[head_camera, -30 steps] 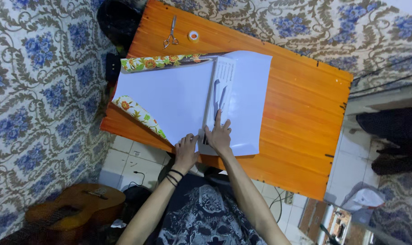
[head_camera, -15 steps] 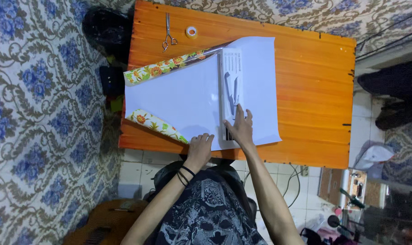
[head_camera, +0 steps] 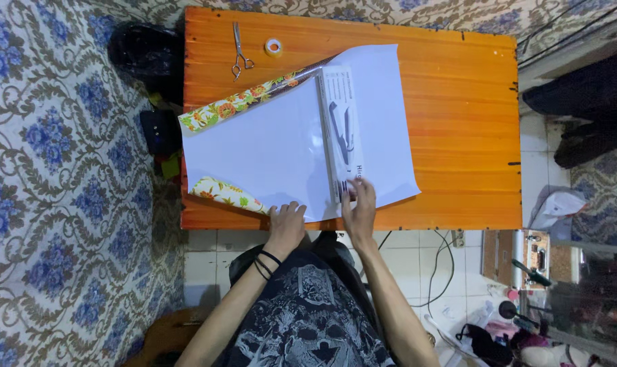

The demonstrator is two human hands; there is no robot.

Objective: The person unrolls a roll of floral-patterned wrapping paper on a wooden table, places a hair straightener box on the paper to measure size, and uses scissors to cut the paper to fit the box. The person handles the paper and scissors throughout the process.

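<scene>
Left hand (head_camera: 286,222) lies palm down at the near edge of the white sheet of wrapping paper (head_camera: 261,153), fingers bent, tips pressing the paper edge; dark bands on the wrist. Not closed around anything.

Right hand (head_camera: 360,204) lies on the near end of the long white box (head_camera: 340,132), fingers spread and flat on box and paper, gripping nothing.

Box sits near the middle of the sheet, running from 12 to 6 o'clock, the paper's left flap drawn up against its left side. Floral printed face of the paper shows at two turned-over places: a strip at 11 o'clock of the box, a corner at 8 o'clock.

Sheet covers the left-centre part of the orange wooden table (head_camera: 458,129).

Scissors (head_camera: 239,51) at 11 o'clock of the sheet, near the far table edge. Roll of clear tape (head_camera: 274,47) just beside them, at their 3 o'clock, apart from the paper
</scene>
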